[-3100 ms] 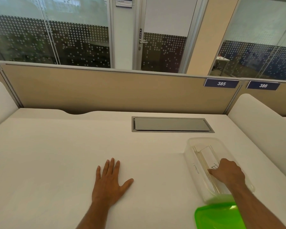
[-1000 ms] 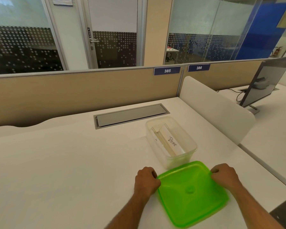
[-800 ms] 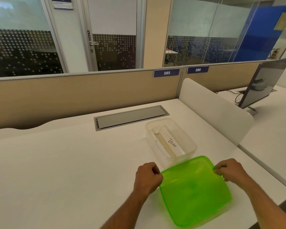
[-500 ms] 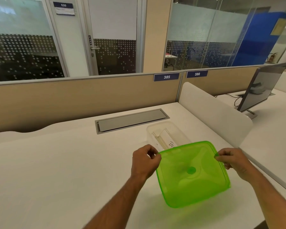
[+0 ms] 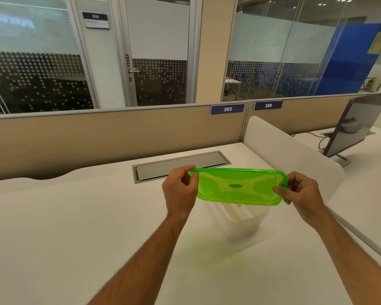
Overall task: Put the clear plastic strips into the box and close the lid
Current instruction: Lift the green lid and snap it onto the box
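One green lid [image 5: 238,186], translucent, rounded corners, a dark oval mark at its centre; held in the air above the box, nearly level, not seated. One left hand [image 5: 179,191], fingers curled, pinching the lid's left edge between thumb and fingertips. One right hand [image 5: 301,191], likewise pinching the lid's right edge, thumb lying on top of the rim. One clear box [image 5: 245,219], open, standing on the white desk [image 5: 75,227] towards its right edge, directly below the lid; only its near part shows under the green plastic. Strips [image 5: 233,213] inside the box: pale and long, lying on its floor; their count cannot be told, since the lid covers most of them. One grey cable flap [image 5: 178,166], set flush into the desk near its back edge, behind the hands. One white side divider [image 5: 284,146] along the desk's right edge. One monitor [image 5: 356,122] on the neighbouring desk, far right. Two blue number plates on the back partition, 385 [image 5: 227,109] and 386 [image 5: 268,105].
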`<state>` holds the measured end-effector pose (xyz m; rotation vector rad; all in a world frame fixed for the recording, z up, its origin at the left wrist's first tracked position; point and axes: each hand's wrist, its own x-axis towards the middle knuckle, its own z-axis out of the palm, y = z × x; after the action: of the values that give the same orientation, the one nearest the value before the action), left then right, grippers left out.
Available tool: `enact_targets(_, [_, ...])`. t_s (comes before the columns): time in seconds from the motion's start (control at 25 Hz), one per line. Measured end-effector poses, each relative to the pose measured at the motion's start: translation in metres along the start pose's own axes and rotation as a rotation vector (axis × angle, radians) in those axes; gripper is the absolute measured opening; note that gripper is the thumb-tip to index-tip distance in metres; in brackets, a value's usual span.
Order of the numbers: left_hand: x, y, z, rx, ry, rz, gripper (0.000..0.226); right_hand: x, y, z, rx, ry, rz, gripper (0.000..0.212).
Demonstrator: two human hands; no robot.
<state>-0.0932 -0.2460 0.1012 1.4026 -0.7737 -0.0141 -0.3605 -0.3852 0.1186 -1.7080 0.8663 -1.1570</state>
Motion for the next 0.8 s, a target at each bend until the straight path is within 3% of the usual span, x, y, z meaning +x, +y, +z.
enact_targets(0.16, [-0.002,0.006,0.012,-0.251,-0.112,-0.403,0.023,-0.006,0.001,0.032,-0.302,0.102,-0.208,0.033])
enact_targets(0.28, [-0.014,0.012,0.026,-0.486,-0.187,-0.664,0.036,-0.016,0.004,0.054,-0.611,0.13,-0.561,0.019])
enact_targets(0.4, [-0.026,0.013,0.038,-0.66,-0.176,-0.803,0.054,-0.022,0.009,0.067,-0.791,0.114,-0.863,0.003])
enact_targets(0.48, [-0.03,0.007,0.043,-0.65,-0.164,-0.819,0.069,-0.025,0.013,0.073,-0.827,0.081,-0.96,0.007])
enact_targets(0.52, [-0.03,0.003,0.044,-0.625,-0.161,-0.827,0.074,-0.026,0.015,0.073,-0.828,0.048,-0.968,0.008])
enact_targets(0.64, [-0.026,-0.009,0.042,-0.585,-0.138,-0.86,0.068,-0.024,0.019,0.07,-0.814,-0.062,-0.846,0.039])
enact_targets(0.8, [-0.02,-0.02,0.037,-0.544,-0.126,-0.872,0.049,-0.004,0.015,0.073,-0.738,0.123,-0.404,0.032])
